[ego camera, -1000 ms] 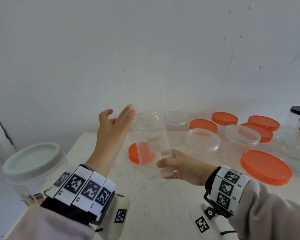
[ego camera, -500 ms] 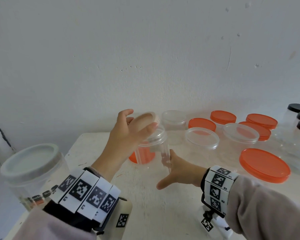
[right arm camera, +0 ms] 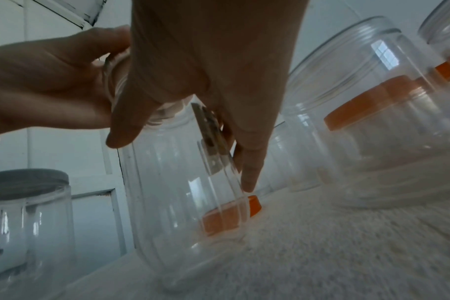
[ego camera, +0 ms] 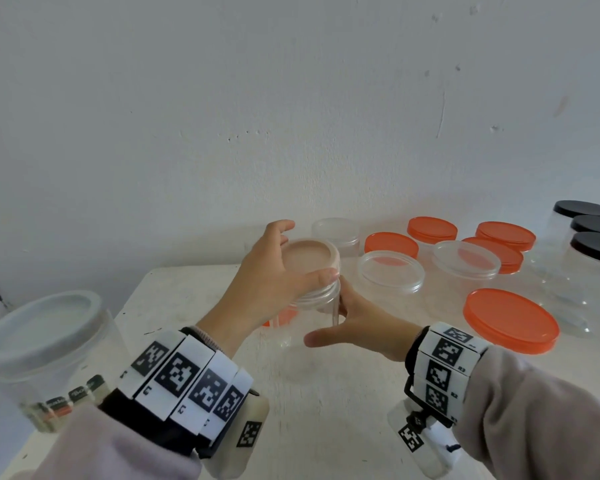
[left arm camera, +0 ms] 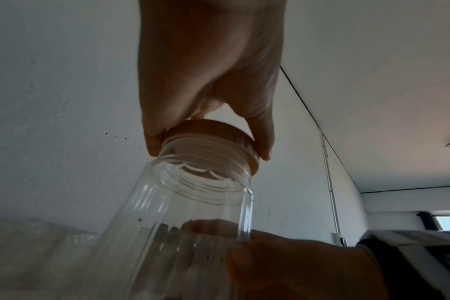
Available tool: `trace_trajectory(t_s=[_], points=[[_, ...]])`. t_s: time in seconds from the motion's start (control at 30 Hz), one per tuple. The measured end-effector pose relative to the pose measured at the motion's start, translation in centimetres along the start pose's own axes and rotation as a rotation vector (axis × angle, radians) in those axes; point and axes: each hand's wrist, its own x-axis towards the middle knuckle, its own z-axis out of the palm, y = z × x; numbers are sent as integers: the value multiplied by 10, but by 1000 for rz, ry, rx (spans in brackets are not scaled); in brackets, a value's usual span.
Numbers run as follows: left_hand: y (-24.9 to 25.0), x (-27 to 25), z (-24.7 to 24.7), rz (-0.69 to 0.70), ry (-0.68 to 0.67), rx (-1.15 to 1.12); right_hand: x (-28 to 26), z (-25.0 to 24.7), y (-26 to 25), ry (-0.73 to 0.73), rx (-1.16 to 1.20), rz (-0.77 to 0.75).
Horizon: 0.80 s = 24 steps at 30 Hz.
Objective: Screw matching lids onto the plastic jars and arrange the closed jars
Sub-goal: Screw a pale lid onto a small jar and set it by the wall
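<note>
Jars first, from the near edge: a wide clear jar (ego camera: 45, 355) with a grey lid stands at the near left of the white table (ego camera: 343, 427), with small dark labelled things inside that are too blurred to name. Mid-table, a tall clear jar (ego camera: 305, 341), nothing visible in it, stands slightly tilted. A clear lid (ego camera: 309, 265) sits on its threaded mouth, not fully down. Left hand (ego camera: 271, 275) reaches over from above, thumb and fingers clamped round the lid's rim. Right hand (ego camera: 357, 323) wraps the jar's body, thumb stretched out in front. Behind the jar lies a small orange lid (right arm camera: 254, 205). Farther right stand open clear jars, orange-lidded jars (ego camera: 510, 318), and black-lidded jars (ego camera: 593, 247) by the wall.
</note>
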Motion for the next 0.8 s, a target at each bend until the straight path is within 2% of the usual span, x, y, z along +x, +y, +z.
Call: trace_trajectory(t_s=[0.2, 0.47, 0.67, 0.8], points=[[1, 2, 4, 1, -62, 89, -2, -1, 3, -11, -17, -20], [-3, -3, 4, 4, -84, 65, -5, -2, 2, -18, -45, -7], [-20, -9, -9, -87, -141, -109, -16, -32, -22, -57, -52, -57], [-32, -16, -7, -152, -219, -180, -15, -45, -57, -42, -186, -112]])
